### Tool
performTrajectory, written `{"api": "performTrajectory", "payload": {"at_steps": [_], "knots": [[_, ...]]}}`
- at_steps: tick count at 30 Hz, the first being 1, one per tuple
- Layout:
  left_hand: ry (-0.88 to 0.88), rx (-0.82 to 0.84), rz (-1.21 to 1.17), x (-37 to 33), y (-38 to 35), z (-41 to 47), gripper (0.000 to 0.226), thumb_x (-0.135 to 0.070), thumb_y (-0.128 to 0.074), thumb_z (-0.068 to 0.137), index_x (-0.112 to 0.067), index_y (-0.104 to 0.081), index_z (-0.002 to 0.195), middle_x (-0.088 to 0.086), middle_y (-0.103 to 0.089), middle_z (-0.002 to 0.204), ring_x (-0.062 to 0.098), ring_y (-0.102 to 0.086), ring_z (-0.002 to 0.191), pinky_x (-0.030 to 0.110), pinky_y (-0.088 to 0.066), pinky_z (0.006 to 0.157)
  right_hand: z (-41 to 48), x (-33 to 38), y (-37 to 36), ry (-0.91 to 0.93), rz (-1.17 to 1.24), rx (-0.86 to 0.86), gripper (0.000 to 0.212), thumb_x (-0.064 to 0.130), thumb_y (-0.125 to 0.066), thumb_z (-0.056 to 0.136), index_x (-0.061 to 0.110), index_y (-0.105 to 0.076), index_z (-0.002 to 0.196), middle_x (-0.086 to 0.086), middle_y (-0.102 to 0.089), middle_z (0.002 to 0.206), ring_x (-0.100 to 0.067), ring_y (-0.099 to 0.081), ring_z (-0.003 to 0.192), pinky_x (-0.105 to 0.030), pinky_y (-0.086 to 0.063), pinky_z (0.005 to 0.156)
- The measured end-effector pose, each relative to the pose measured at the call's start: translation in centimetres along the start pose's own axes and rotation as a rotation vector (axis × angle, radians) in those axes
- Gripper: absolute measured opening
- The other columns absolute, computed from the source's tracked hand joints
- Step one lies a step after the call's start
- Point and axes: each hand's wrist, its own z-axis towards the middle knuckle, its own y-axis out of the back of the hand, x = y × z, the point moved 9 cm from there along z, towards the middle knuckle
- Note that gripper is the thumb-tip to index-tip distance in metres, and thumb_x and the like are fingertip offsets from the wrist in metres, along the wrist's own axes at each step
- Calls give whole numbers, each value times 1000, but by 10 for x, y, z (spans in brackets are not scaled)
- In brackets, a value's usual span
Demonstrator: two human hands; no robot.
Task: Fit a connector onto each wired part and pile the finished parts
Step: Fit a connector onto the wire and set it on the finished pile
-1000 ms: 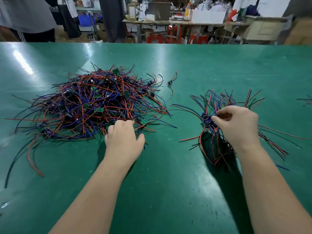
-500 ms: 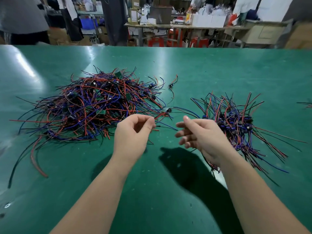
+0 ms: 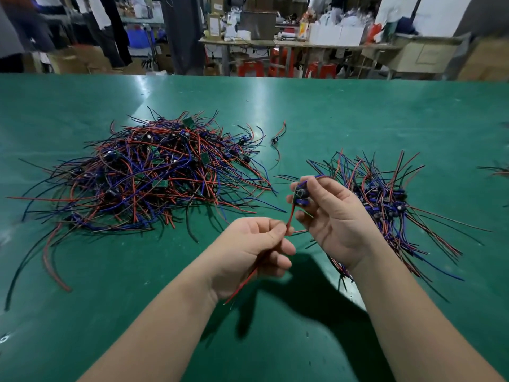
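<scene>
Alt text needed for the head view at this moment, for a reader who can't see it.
Above a green table, the right hand holds a small dark wired part while the left hand pinches its red wire. A large tangle of red, blue and black wired parts lies to the left, a smaller pile to the right.

one head-worn wide-angle cam, facing forward and down over the green table [image 3: 358, 111], left hand [image 3: 253, 252] and right hand [image 3: 334, 216] close up at frame centre, far table edge and workshop [image 3: 275, 37] in a strip along the top
</scene>
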Motion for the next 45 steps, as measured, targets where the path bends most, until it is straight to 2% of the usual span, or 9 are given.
{"api": "performTrajectory", "payload": {"at_steps": [4,8,13,18,24,35,41,43,45], "knots": [[61,90,11,5,-8,-3,12,-18,-51,93,-7,-54,90,5,-68,66,13,-65,51,23,-51,47,2,3,13,21,-32,-105,7,14,-68,64,18,-74,66,0,-71,71,-6,-61,57,-14,-46,49],[4,-78,62,3,11,4,6,-9,-58,92,-9,-64,93,5,-73,83,18,-66,71,24,-57,62,2,1,20,50,-360,-153,12,0,-72,73,12,-70,71,-1,-68,62,-8,-60,52,-16,-44,45],[-70,-275,21,1,26,6,17,-21,-72,77,-5,-69,84,6,-71,76,15,-68,63,24,-56,59,0,-6,9,89,-509,-67,15,1,-73,77,14,-72,70,-2,-70,64,-10,-64,57,-18,-47,48],[-85,-278,16,-2,28,5,6,-2,-72,78,-3,-67,81,7,-67,63,12,-63,53,18,-51,49,3,5,25,84,-324,-201,20,6,-66,84,13,-70,66,-1,-71,64,-9,-67,58,-16,-48,50],[-38,-190,252,3,21,5,10,-1,-76,75,-2,-67,80,6,-66,62,12,-61,50,22,-52,51,-2,34,65,157,0,-411,11,6,-65,84,10,-63,75,-4,-71,65,-12,-69,60,-16,-50,50],[-12,-183,502,-2,27,1,13,-4,-76,78,-9,-65,80,-2,-66,58,7,-60,47,16,-45,45,-2,32,77,77,-144,-493,12,8,-65,86,7,-58,76,-1,-62,50,-8,-61,44,-12,-36,34],[92,-103,80,-4,18,-1,13,-13,-62,85,-12,-70,76,11,-74,82,16,-71,69,24,-57,59,9,18,57,-18,-22,-263,23,21,-44,100,4,-59,100,-13,-70,81,-22,-72,70,-21,-56,56],[62,-96,-155,-12,17,0,14,-20,-63,75,-12,-75,72,10,-75,86,16,-73,73,26,-59,62,8,8,52,-83,-161,-209,16,6,-54,93,2,-58,107,-14,-68,86,-21,-71,69,-21,-56,58],[-8,-73,-343,-22,17,-1,21,-24,-62,69,-10,-76,78,9,-75,91,16,-73,76,25,-59,59,6,-1,38,-95,-366,-100,29,-3,-66,79,1,-62,107,-9,-69,78,-16,-68,64,-18,-52,56]]}}
